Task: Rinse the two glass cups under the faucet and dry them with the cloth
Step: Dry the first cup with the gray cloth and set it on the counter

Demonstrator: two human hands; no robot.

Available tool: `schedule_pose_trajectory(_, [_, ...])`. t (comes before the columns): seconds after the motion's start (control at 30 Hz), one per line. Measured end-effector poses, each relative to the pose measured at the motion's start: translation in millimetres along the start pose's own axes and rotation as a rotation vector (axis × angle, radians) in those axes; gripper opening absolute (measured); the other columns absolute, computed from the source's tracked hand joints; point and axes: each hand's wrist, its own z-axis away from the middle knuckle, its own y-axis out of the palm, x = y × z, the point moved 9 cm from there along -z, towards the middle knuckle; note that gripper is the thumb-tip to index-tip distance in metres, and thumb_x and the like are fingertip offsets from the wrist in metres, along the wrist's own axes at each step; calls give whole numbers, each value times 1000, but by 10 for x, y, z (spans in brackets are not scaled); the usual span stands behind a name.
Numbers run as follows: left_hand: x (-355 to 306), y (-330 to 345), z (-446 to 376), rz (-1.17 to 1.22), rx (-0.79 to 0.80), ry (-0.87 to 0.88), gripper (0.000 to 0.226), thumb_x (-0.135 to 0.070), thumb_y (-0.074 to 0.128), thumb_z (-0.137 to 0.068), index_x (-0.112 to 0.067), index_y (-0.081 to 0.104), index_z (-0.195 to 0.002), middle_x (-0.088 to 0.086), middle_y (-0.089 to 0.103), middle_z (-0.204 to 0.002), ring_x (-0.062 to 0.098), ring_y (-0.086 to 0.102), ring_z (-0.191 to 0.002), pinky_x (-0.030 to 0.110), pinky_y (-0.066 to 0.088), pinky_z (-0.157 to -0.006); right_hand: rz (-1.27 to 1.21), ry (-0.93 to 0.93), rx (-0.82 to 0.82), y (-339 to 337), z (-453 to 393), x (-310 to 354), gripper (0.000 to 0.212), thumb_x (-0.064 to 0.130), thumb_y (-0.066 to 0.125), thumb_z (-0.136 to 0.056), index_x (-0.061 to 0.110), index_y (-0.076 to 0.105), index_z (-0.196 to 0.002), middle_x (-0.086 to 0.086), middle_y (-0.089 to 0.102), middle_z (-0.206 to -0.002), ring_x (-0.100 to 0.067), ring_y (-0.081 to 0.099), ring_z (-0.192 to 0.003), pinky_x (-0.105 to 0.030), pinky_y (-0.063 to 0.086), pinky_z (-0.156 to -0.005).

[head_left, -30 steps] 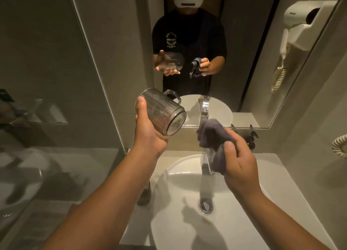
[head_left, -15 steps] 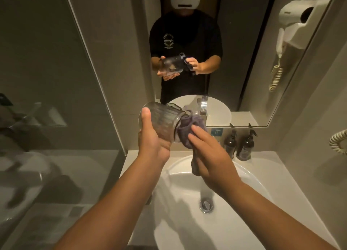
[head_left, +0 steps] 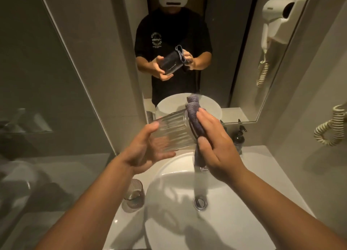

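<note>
Dim warm light fills this small bathroom, where a white round basin (head_left: 234, 221) sits under a wall mirror (head_left: 234, 52). From the head view, the person holds a ribbed glass cup (head_left: 170, 131) tilted on its side above the basin, mouth toward the right. The left hand (head_left: 144, 152) cradles it from below, thumb up on the near wall and fingers curled under the base end. The right hand (head_left: 216, 146) pinches a dark grey cloth (head_left: 196, 122) against the cup's rim, thumb and fingers closed on the fabric, which drapes across the mouth and hangs down past it.

I judge this to be the drying of one cup. Done well, the left hand would turn the glass steadily while the cloth is pushed inside to reach the bottom, then drawn over the ribs outside; a firm hold matters, since wet glass slips.

The second glass cup (head_left: 134, 193) stands upright on the counter just left of the basin. Two dark pump bottles (head_left: 239, 137) stand behind; their labels are unreadable. The reflected shirt carries a round print, too small to read.
</note>
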Motion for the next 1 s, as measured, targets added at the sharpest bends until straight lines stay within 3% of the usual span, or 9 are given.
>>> schedule_pose_trajectory(0.13, [97,72,-22,163,-68,-18,64,-69,47,-89,-20,70,-123,14,69,-125,27,70,-107,40,59,-74,37,-20,31,52,-63,60,57,41,39,-96,23,33,-149,5,33,-149,-2,29,-136,-19,27,-109])
schedule_pose_trajectory(0.27, [172,66,-82,317,-154,80,63,-61,36,-96,-15,71,-120,14,72,-108,23,71,-81,33,55,-60,106,-179,-6,19,-63,257,48,29,44,-98,9,46,-141,-12,46,-143,-21,41,-132,-33,37,-110])
schedule_pose_trajectory(0.33, [140,38,-89,345,-160,124,66,-62,33,-95,-14,68,-125,17,70,-113,24,69,-86,33,54,-63,123,-288,-2,3,30,329,43,19,45,-97,1,51,-136,-18,49,-139,-27,43,-133,-35,36,-112])
schedule_pose_trajectory(0.43, [122,76,-119,329,-136,123,69,-61,30,-96,-13,62,-132,21,63,-130,29,63,-109,38,54,-79,150,-394,7,22,149,420,39,9,48,-96,-4,53,-132,-22,47,-141,-31,38,-138,-38,33,-114])
schedule_pose_trajectory(0.53, [228,168,-155,323,-92,65,60,-56,34,-97,-15,67,-126,13,70,-118,26,66,-102,37,55,-81,189,-435,64,97,97,484,39,11,50,-96,-4,53,-132,-24,42,-145,-32,35,-141,-41,31,-115])
schedule_pose_trajectory(0.67, [289,73,-179,284,-150,51,52,-58,42,-93,-21,75,-108,8,73,-98,20,69,-79,32,52,-63,19,-186,125,73,-113,279,45,22,42,-101,9,42,-144,0,32,-153,-6,26,-143,-21,21,-117])
schedule_pose_trajectory(0.77, [257,31,-175,313,-136,80,52,-58,42,-93,-20,73,-111,9,73,-98,20,69,-76,30,51,-56,-106,-57,94,49,-172,117,46,23,39,-101,18,37,-147,17,29,-150,10,23,-140,-14,19,-114])
schedule_pose_trajectory(0.9, [323,-106,-101,288,-190,97,49,-58,46,-92,-21,74,-108,9,73,-98,20,70,-73,31,51,-52,-153,-23,114,148,-86,-52,44,22,41,-101,24,36,-145,26,32,-145,9,28,-138,-12,20,-113])
schedule_pose_trajectory(1.0, [366,-334,37,291,-279,87,51,-61,47,-91,-22,76,-106,10,74,-103,22,72,-78,31,54,-53,-97,111,195,296,85,-420,39,20,42,-102,21,51,-139,12,51,-141,-1,46,-129,-18,32,-108])
